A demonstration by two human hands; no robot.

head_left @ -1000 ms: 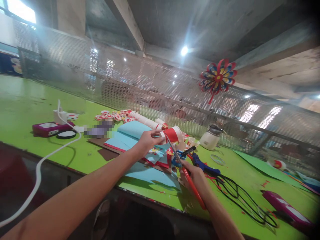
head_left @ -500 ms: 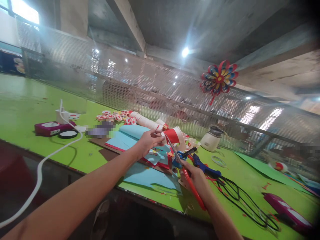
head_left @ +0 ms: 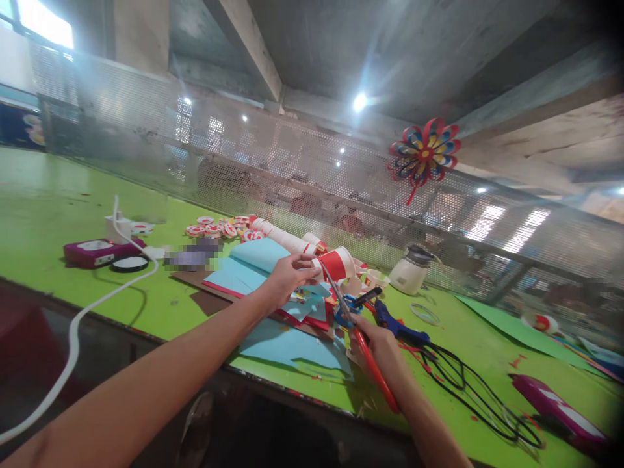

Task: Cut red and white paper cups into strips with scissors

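Observation:
A white paper cup with a red band point(head_left: 337, 265) lies sideways in the grip of my left hand point(head_left: 288, 279), its wide mouth facing right. My right hand point(head_left: 374, 338) is closed around red-handled scissors point(head_left: 366, 359). Their blades reach up to the cup's near side, at the red band; whether they cut into it I cannot tell. Below the cup lie light blue paper sheets point(head_left: 244, 276) and a brown board. A blue glue gun point(head_left: 400, 325) with a black cord rests to the right of my right hand.
Stacked paper cups point(head_left: 283, 235) and a heap of red-and-white discs point(head_left: 214, 229) are at the back. A white jug point(head_left: 411, 270) stands behind. Purple power strips point(head_left: 100, 252) lie left and right, with a white cable crossing the left edge. Green paper point(head_left: 517, 331) lies at right.
Almost nothing differs. The whole view has shifted slightly, and both hands keep their hold on the cup and the scissors.

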